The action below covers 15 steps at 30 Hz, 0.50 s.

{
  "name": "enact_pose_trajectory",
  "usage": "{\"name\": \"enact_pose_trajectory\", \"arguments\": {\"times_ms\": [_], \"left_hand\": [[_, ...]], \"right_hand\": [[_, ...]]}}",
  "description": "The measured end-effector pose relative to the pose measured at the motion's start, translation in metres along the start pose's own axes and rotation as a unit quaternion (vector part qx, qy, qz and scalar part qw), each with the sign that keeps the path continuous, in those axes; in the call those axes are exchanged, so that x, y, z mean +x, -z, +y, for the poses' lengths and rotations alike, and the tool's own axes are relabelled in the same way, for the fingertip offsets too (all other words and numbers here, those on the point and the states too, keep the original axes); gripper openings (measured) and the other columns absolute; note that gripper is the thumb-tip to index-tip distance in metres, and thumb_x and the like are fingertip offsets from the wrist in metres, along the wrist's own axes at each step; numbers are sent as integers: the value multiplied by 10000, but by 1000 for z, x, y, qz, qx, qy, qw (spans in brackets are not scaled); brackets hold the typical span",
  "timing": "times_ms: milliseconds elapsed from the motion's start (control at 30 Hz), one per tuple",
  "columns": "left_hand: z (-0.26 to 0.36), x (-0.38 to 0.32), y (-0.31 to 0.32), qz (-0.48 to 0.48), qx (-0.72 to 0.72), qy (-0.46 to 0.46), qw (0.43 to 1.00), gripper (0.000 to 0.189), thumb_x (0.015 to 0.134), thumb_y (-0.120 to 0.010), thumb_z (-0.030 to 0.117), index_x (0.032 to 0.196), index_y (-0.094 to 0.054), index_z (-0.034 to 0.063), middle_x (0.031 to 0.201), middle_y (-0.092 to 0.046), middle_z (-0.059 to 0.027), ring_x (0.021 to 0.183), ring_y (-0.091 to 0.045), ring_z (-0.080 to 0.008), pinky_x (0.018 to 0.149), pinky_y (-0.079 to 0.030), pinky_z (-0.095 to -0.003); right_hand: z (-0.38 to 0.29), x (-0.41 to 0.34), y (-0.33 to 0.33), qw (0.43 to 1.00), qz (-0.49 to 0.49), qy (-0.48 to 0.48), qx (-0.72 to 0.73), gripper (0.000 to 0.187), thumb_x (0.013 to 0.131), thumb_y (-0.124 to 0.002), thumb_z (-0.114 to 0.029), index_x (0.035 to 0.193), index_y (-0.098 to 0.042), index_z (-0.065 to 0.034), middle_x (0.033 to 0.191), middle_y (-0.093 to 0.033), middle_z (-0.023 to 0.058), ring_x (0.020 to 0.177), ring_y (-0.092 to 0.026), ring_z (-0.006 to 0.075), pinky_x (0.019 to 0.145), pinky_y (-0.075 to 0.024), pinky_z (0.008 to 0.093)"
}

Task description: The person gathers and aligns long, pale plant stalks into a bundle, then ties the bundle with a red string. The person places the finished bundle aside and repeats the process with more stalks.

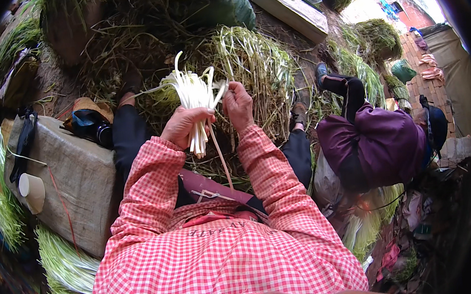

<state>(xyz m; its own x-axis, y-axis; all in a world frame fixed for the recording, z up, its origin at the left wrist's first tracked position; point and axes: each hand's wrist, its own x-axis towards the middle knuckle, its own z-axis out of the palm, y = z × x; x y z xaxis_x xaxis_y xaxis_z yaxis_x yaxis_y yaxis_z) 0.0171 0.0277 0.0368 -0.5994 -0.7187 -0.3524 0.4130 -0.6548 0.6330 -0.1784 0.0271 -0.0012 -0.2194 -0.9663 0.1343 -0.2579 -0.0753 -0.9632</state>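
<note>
My left hand (186,126) grips a small bundle of pale white-green stalks (195,93), which look like blanched chives or a similar leafy vegetable. Their cut ends (197,146) point down towards me, while the limp tops bend over on the far side. A thin pinkish strip (222,160) hangs from beside that hand towards my lap. Just right of the bundle, my right hand (238,104) pinches a pale stalk (223,90) between thumb and fingers. Behind both hands lies a large heap of uncleaned stalks (254,74), with brownish lower ends.
A covered box (69,170) at left carries a pale cup (32,188). Cleaned bundles (68,271) lie near it. Another person (370,148) in purple bends over at right, above more stalks (364,224). A long pale block (290,10) lies beyond the heap.
</note>
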Motion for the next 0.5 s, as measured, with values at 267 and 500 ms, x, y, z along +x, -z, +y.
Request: {"name": "enact_pose_trajectory", "arguments": {"times_ms": [267,500], "left_hand": [[18,1,7,103,-43,-109,988,233,844,-728,121,1020,-647,-7,798,-694,-75,555,-633,-124,512,-570,-283],[16,5,8,145,-40,-150,977,348,865,-777,201,1108,-613,14,911,-703,-89,619,-630,-118,537,-561,-267]], "right_hand": [[-36,-46,7,956,-153,-230,95,565,988,-597,-373,1402,-435,-24,1130,-638,141,764,-658,153,630,-545,234],[-41,-103,0,979,-145,-143,-22,182,1002,-579,-200,981,-619,-24,577,-528,8,534,-529,83,480,-420,271]]}}
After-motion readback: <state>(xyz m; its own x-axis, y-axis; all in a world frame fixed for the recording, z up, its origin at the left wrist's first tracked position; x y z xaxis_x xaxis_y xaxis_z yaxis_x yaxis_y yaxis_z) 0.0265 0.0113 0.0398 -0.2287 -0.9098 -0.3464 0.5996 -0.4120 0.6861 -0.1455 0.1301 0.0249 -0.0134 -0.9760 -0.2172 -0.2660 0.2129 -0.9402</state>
